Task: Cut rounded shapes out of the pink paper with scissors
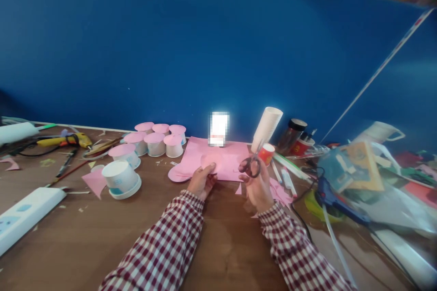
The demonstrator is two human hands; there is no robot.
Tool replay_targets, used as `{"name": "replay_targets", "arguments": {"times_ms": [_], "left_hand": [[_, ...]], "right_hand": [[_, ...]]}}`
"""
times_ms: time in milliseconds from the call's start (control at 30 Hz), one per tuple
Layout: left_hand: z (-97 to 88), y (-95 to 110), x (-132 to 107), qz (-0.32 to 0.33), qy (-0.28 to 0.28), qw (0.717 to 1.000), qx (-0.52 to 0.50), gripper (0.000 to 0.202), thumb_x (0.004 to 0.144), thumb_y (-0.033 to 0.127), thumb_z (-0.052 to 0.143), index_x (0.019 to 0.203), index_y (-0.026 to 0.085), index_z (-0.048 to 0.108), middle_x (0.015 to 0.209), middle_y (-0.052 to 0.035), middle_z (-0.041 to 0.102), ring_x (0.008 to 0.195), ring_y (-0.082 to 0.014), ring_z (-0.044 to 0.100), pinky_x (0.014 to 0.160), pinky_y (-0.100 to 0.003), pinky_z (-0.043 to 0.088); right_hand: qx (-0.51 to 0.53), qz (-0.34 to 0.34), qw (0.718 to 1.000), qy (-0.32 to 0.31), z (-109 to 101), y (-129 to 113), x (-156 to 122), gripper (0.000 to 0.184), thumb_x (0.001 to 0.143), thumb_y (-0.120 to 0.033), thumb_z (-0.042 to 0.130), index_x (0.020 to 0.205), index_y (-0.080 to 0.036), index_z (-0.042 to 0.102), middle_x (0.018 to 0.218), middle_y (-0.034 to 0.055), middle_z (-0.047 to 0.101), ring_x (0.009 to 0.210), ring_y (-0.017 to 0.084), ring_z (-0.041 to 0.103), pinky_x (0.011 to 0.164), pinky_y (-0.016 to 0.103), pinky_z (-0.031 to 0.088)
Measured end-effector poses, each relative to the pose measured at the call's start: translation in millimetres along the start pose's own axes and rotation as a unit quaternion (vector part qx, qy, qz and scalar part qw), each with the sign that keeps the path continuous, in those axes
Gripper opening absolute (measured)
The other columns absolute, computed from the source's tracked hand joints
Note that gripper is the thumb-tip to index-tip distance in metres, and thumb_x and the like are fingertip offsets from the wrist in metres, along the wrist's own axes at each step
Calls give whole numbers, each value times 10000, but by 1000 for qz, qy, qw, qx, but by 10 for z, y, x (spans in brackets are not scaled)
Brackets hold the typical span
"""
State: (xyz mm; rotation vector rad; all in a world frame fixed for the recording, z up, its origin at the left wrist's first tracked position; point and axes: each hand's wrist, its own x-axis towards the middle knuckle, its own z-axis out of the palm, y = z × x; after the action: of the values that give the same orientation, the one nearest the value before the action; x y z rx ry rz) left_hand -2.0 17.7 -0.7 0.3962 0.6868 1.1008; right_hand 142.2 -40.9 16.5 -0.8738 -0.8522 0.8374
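Observation:
My left hand (201,182) pinches a rounded piece of pink paper (209,159) between thumb and fingers. Under that piece lies a stack of pink paper sheets (234,150), with a pink paper disc (176,174) at its left corner. Dark-handled scissors (251,167) are in my right hand (260,189), their blades pointing up and away from me. Pink scraps (280,191) lie beside the right hand. To the left stand several white paper cups (156,145) topped with pink discs, and nearer me one upside-down white cup (120,176) without a disc.
A tilted stack of white cups (268,127) leans behind the red cup (266,153). A yellow glue gun (77,139) and white power strip (27,213) lie left. On the right are a dark-lidded jar (292,135), a blue glue gun (341,204) and blurred clutter.

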Motion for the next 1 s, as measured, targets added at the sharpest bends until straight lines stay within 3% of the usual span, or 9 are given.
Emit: {"name": "replay_targets", "arguments": {"times_ms": [133,367,567,733,1000], "left_hand": [[-12,-3,4,-2,-13,1000,-11,124,701,103,687,776,120,591,620,7,605,473,-57,551,431,-135,481],[-35,-21,28,2,-12,1000,-12,157,687,115,706,799,121,596,637,7,611,504,-68,573,449,-150,500],[-24,-16,18,6,-10,1000,-10,164,676,111,717,787,115,596,618,7,609,482,-63,560,449,-149,500],[-32,-38,35,22,0,1000,-13,205,658,126,740,812,114,606,622,8,613,477,-59,555,439,-141,491],[0,-69,38,47,44,998,2,177,669,136,732,789,91,610,633,-13,616,488,-76,563,430,-160,487]], "right_hand": [[48,73,996,1,-74,5,67,334,816,-556,535,949,-250,529,813,-2,575,713,121,587,484,184,494],[-84,-15,996,-12,-20,46,17,349,775,-404,650,1039,-221,512,845,16,599,715,131,597,610,251,519],[-146,45,988,-27,-10,216,-74,397,790,-396,610,1123,-213,494,765,-4,549,655,127,550,492,207,456],[-210,51,972,-94,-13,329,-122,366,723,-330,689,1031,-192,549,676,-35,500,565,102,460,482,205,388],[-235,78,952,-180,-20,349,-198,318,783,-360,627,1048,-196,566,700,-14,538,610,127,514,561,244,437]]}}
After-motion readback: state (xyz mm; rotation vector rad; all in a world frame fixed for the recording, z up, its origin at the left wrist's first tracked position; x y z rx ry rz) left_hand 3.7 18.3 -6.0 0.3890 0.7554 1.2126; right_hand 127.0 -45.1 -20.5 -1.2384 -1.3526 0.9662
